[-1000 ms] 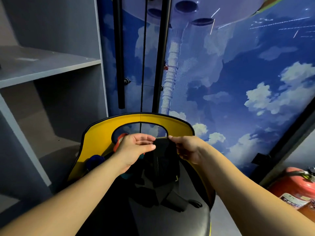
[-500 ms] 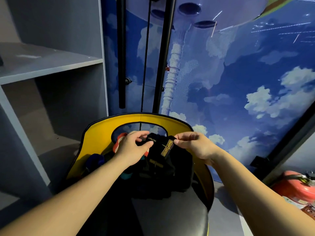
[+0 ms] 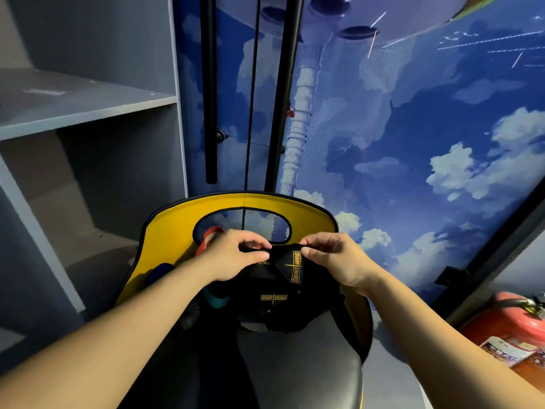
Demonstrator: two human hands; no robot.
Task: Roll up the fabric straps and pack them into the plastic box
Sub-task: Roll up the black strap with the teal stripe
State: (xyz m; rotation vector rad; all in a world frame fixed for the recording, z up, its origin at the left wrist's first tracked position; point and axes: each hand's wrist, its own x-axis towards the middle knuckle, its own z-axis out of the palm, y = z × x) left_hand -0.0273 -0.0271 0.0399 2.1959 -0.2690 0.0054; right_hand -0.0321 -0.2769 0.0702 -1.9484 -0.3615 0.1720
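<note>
A black fabric strap with yellow lettering is held up over the seat of a yellow-and-black chair. My left hand pinches its left end and my right hand pinches its right end, both at the top edge. The strap's right part is folded over at an angle. More black strap with the same lettering lies piled on the seat below. Red, teal and dark blue items lie at the seat's left, partly hidden by my left arm. No plastic box shows.
Grey shelving stands to the left. Black poles hang against a blue sky-and-cloud wall behind the chair. A red fire extinguisher lies at the lower right.
Both hands lifted the strap's top end and folded its lettered right part over; my right hand shifted from a grip on the edge to a pinch on the fold.
</note>
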